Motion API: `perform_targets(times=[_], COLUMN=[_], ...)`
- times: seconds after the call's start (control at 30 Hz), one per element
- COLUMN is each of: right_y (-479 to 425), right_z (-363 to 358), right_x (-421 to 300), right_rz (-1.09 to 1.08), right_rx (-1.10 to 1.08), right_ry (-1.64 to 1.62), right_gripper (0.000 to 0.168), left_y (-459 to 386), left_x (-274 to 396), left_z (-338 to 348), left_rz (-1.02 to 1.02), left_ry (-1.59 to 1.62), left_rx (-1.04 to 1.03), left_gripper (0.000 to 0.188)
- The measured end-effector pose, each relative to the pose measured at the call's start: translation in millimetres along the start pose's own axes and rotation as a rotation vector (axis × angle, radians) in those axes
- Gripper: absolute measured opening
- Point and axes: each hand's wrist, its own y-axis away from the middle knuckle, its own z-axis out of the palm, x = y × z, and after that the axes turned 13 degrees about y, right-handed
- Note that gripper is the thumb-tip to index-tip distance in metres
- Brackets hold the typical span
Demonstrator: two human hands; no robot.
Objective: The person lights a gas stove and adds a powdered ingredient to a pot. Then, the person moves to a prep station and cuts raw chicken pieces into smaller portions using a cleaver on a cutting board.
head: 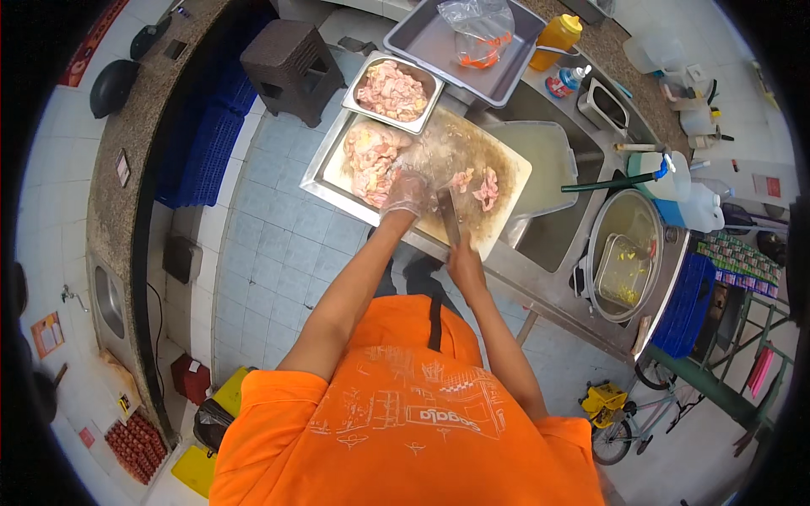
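Observation:
My left hand (406, 193), in a clear plastic glove, touches the right edge of a pile of raw meat (370, 158) on a stained white cutting board (519, 166); whether its fingers grip a piece is hidden. My right hand (466, 262) is closed round the handle of a knife (448, 218), whose broad blade points away over the board. Two small heaps of cut meat, one nearer the blade (462, 180) and one further right (486, 190), lie beyond the knife. A steel pan (436, 104) filled with meat pieces stands at the board's far left corner.
Behind the board is a grey tub (506, 95) holding a plastic bag (478, 31). To the right, a sink (550, 243) holds a plastic container of cloudy liquid (550, 152). A green hose (607, 185) reaches over it. A large round pot (591, 265) stands further right. A brown stool (288, 63) is at far left.

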Motion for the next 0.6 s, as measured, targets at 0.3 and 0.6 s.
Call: perform_targets(times=[0.3, 0.6], right_y=[-5.6, -16.9], right_z=[-23.4, -45.9], right_x=[0.5, 30.5], right_rz=[0.02, 0.136], right_rx=[0.06, 0.206], right_ry=[-0.021, -0.053], right_gripper=[0.035, 0.03], left_y=[-0.5, 3.7], left_x=[11.9, 5.4], left_z=[-8.8, -9.8], left_rz=[0.125, 0.071], left_ry=[-0.035, 0.018], left_rx=[-0.019, 0.007], left_gripper=[0.031, 0.029])
